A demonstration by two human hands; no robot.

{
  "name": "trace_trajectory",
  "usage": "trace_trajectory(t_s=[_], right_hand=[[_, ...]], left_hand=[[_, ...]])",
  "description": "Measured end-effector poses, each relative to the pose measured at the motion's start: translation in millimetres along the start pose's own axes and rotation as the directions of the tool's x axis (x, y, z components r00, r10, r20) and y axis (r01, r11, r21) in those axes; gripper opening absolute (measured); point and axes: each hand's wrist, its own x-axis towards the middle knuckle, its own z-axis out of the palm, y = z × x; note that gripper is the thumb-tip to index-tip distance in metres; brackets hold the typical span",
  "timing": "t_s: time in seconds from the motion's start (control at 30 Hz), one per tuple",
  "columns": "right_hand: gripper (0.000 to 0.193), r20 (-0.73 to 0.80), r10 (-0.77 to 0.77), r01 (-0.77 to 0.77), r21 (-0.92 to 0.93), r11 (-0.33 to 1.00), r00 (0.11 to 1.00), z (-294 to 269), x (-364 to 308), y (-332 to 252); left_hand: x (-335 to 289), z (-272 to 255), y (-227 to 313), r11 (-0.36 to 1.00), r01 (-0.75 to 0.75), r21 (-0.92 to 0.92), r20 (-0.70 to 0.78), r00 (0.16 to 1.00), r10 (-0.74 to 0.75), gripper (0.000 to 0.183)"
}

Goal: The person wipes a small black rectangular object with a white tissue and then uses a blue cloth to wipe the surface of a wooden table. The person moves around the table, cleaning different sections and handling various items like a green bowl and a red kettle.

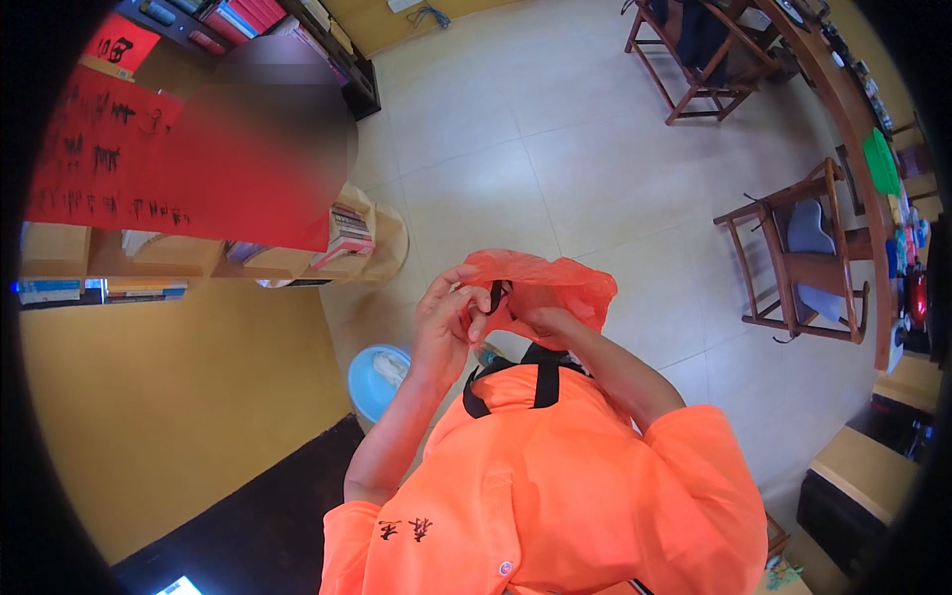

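A thin red plastic bag [575,283] hangs in front of my chest, its mouth gathered toward me. My left hand [443,322] is closed on the bag's edge, fingers bent in a pinch. A black strap-like piece [496,296] shows beside those fingers at the bag's mouth; I cannot make out what it belongs to. My right hand [535,317] reaches into the bag, and its fingers are hidden by the plastic. Whether it grips anything inside cannot be seen.
A light-blue bin [360,389] with white stuff inside stands on the floor at my left. Red paper sheets [198,188] with black brush writing cover a wooden bookshelf [387,248]. Wooden chairs [793,248] stand along a long table [861,119] at right.
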Motion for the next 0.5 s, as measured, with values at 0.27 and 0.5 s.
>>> trace_trajectory(t_s=[0.27, 0.5], right_hand=[[0.024, -0.171, -0.166, 0.157, -0.064, 0.986, 0.971, -5, -32, -18], [0.016, -0.03, -0.039, 0.042, 0.104, 0.994, 0.999, -9, -73, -2]], left_hand=[[23, -28, -23, 0.949, 0.053, 0.312, -0.107, 0.994, -0.02, 0.021], [90, -161, -122, 0.907, 0.238, 0.347, -0.376, 0.921, -0.098, 0.019]])
